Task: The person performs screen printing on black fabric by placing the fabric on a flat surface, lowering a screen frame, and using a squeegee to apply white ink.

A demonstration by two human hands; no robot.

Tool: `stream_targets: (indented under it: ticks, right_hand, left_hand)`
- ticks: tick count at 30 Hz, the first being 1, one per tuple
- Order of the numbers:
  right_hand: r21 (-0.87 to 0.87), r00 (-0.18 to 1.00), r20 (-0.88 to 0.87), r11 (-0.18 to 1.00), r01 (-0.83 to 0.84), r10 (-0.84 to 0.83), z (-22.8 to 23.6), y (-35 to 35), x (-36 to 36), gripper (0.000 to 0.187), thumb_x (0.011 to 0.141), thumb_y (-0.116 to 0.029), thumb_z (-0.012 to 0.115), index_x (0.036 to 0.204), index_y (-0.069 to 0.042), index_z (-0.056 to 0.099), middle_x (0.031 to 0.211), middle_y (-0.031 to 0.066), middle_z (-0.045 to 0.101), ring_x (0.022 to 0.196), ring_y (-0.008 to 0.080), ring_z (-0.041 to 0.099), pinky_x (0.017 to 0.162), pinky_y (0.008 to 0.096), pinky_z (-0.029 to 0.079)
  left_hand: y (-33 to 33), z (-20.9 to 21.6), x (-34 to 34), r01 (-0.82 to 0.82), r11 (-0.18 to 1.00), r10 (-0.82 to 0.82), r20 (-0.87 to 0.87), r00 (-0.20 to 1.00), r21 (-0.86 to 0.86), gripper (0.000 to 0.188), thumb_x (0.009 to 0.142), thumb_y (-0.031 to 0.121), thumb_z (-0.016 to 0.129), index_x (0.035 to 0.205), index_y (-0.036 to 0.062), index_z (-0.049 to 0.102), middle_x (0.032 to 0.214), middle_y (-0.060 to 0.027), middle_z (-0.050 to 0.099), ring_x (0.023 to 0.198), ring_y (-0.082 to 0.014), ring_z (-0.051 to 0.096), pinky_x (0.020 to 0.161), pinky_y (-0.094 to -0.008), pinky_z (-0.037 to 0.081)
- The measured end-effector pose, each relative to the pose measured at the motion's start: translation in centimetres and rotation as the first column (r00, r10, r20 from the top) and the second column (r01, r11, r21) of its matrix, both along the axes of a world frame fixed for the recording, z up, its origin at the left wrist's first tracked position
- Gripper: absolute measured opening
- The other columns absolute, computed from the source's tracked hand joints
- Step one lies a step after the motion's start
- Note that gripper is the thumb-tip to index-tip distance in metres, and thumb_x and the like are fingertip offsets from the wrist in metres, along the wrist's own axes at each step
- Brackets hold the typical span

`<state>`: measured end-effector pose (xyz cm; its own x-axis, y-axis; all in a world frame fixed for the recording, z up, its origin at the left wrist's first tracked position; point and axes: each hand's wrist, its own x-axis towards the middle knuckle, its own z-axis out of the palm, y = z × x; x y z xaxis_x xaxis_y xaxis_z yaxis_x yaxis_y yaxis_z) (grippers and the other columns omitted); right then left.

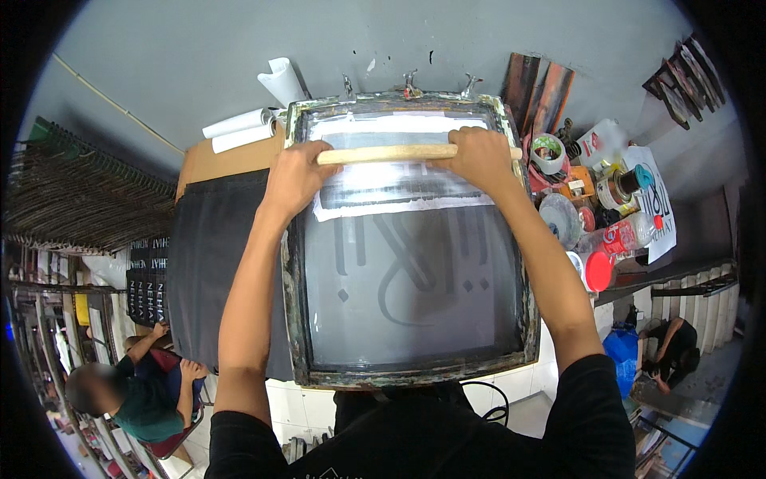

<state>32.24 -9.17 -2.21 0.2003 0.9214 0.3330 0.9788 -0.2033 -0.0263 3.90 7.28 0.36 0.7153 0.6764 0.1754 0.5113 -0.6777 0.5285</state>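
Both my hands grip a long pale wooden bar [387, 155], likely a squeegee handle, held crosswise over the far part of a screen-printing frame [415, 369]. My left hand [297, 182] is closed around the bar's left end. Toward its right end, my right hand [483, 163] is wrapped over the bar, which sticks out past it. The bar's lower edge is hard to make out. A white band with a ragged near edge [351, 209] crosses the mesh below the bar. Nearer me, a dark curved design with dots [399, 255] shows through the grey mesh.
Metal clamps [411, 84] hold the frame's far edge. Black sheets [219, 263] lie left, near white paper rolls [239, 128]. Tubs, cans and a red-capped plastic bottle [618, 237] crowd the right. One person [152, 399] sits at left; another [677, 349] crouches at right.
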Motion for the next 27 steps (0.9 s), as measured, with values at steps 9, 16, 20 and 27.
stream_targets:
  ticks: [9,16,20,27]
  right_hand:
    - [0.088,0.997,-0.031,0.994,-0.072,0.075,-1.5,-6.7,-4.1,0.038,0.068,-0.041,0.085,0.082,-0.009,0.070,0.079,0.0060,0.067,0.079,0.0257,0.069,0.068,0.0415,0.055]
    - [0.240,0.993,0.001,0.963,-0.118,0.121,-1.8,-7.6,-4.3,0.028,0.067,-0.027,0.086,0.085,-0.013,0.069,0.082,0.0030,0.065,0.082,0.0241,0.066,0.067,0.0408,0.053]
    - [0.287,0.992,-0.025,0.952,-0.108,0.121,-1.1,-5.5,-3.1,0.027,0.067,-0.030,0.086,0.080,-0.012,0.069,0.078,0.0037,0.065,0.079,0.0257,0.068,0.067,0.0425,0.053]
    - [0.089,0.991,-0.129,0.996,-0.011,0.023,0.8,2.9,1.9,0.046,0.070,-0.054,0.084,0.093,-0.015,0.078,0.091,0.0103,0.074,0.084,0.0306,0.072,0.074,0.0460,0.056]
  left_hand:
    - [-7.5,0.0,-4.3,-0.002,0.999,0.001,0.026,1.000,0.045,0.028,0.080,0.016,0.083,0.104,0.0047,0.076,0.097,-0.0142,0.075,0.091,-0.0320,0.071,0.078,-0.0409,0.056]
    - [-11.9,-0.8,-8.7,-0.198,0.977,0.178,0.214,0.960,0.079,0.067,0.086,0.015,0.080,0.145,-0.0006,0.051,0.139,-0.0203,0.062,0.130,-0.0339,0.057,0.113,-0.0447,0.041]
    - [-18.6,-0.1,-15.4,-0.115,0.774,0.461,0.430,0.777,-0.623,0.024,0.098,0.018,0.069,0.110,-0.0019,0.066,0.099,-0.0103,0.072,0.091,-0.0138,0.065,0.086,-0.0314,0.051]
    - [-29.3,-2.0,-24.2,-0.260,-0.079,0.298,-0.272,0.915,-0.962,0.051,0.106,0.037,0.055,0.117,-0.0117,0.064,0.112,-0.0272,0.072,0.104,-0.0341,0.073,0.095,-0.0413,0.057]
